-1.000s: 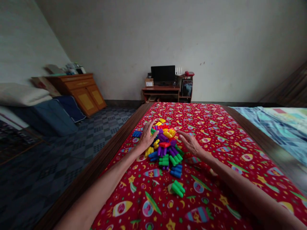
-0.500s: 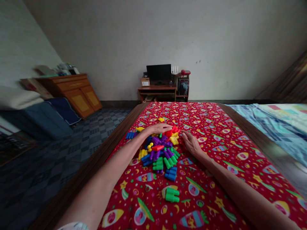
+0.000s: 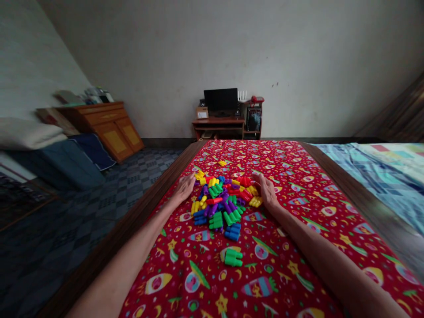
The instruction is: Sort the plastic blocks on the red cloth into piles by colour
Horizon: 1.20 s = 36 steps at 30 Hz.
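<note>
A heap of plastic toy building blocks (image 3: 216,219) in green, blue, purple, yellow and red lies on a red patterned cloth (image 3: 285,265). At the heap's left side, my left hand (image 3: 184,186) rests open, its fingertips beside a yellow block (image 3: 199,175). Along the right side stands my right hand (image 3: 267,191), open with fingers extended, next to red blocks (image 3: 245,181) and a yellow block (image 3: 255,202). Neither hand grips a block. A single green block (image 3: 233,257) lies nearer to me, and a small yellow block (image 3: 222,163) lies beyond the heap.
The cloth covers a long surface with dark wooden edges (image 3: 159,181). To the right is a bed with a light-coloured sheet (image 3: 374,176). A desk (image 3: 218,121) with a monitor (image 3: 221,100) stands by the far wall, and a wooden cabinet (image 3: 112,128) is at left.
My left hand has moved from over the back of the heap to its left side, uncovering more blocks. My right hand has shifted slightly right. The heap's back part looks rearranged.
</note>
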Each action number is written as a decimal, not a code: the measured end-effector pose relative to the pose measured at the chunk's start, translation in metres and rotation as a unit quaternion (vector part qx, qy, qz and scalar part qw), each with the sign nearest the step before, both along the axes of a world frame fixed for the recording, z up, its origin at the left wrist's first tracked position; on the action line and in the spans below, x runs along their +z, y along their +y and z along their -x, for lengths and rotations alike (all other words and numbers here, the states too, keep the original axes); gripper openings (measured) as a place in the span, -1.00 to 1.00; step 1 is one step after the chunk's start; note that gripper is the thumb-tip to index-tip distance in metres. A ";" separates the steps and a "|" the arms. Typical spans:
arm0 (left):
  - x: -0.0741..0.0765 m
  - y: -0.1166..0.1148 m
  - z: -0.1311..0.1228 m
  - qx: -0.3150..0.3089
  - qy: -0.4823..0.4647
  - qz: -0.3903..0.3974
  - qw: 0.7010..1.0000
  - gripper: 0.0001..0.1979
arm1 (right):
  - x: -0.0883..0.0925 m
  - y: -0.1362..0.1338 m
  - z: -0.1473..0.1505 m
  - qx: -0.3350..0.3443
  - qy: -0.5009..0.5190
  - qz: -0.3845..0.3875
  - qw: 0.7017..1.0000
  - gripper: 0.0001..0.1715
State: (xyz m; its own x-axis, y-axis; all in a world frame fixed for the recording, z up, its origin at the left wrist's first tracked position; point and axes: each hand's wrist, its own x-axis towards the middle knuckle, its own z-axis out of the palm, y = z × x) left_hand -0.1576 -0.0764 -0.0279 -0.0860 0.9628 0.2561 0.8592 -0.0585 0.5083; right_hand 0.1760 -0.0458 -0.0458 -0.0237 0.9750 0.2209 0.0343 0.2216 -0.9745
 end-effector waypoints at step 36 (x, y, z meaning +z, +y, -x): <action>0.063 -0.049 -0.113 -0.352 0.109 0.021 0.929 -0.37 | 0.022 0.036 -0.073 0.092 -0.162 -0.062 0.981 -0.15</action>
State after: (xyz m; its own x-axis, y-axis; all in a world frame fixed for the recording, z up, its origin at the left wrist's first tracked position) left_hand -0.0444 -0.1253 0.0347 0.6187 0.7701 0.1553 0.6978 -0.6295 0.3418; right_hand 0.2494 -0.0095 -0.0240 -0.2846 0.9136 0.2904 0.2852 0.3699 -0.8842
